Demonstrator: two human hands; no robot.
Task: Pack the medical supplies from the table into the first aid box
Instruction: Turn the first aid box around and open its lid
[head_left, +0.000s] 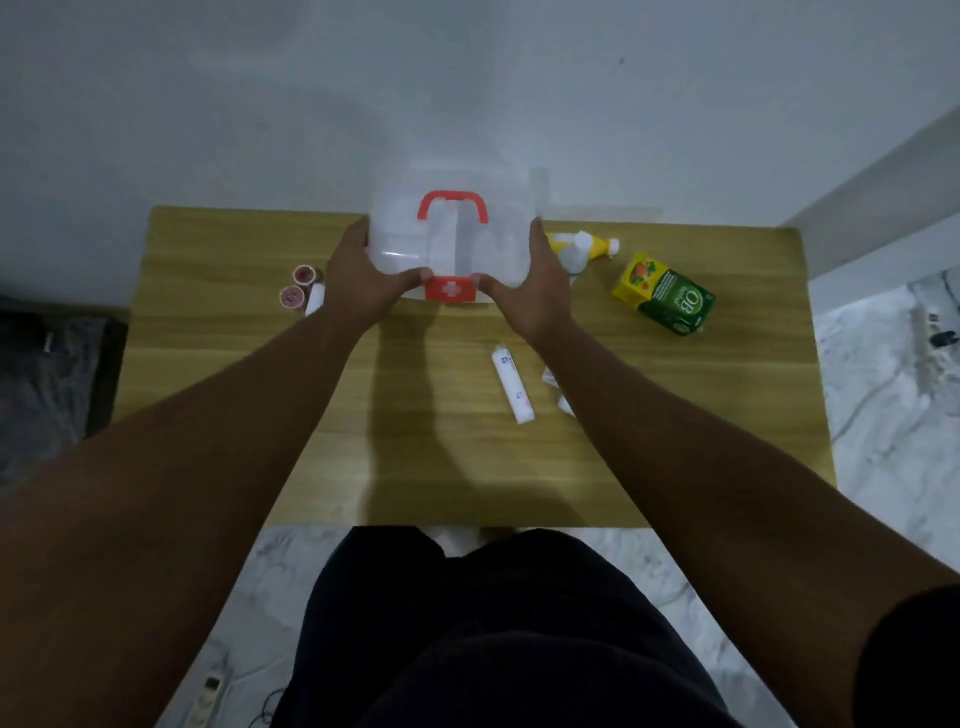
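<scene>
A translucent white first aid box (451, 244) with a red handle and a red cross latch (450, 289) stands at the far middle of the wooden table (415, 415). My left hand (363, 278) grips its left side and my right hand (530, 291) grips its right side, thumbs on the lid near the latch. A green and yellow carton (667, 296) lies to the right. A yellow and white bottle (584, 247) lies behind my right hand. A white tube (512, 383) lies near the middle. Two small red-capped jars (297, 287) sit at the left.
A white packet (555, 387) shows partly beside my right forearm. A small white item (314, 297) lies next to the jars. A white wall stands just behind the table. On the marble floor lie a remote (208, 696) at the lower left and a power strip (927, 343) at the right.
</scene>
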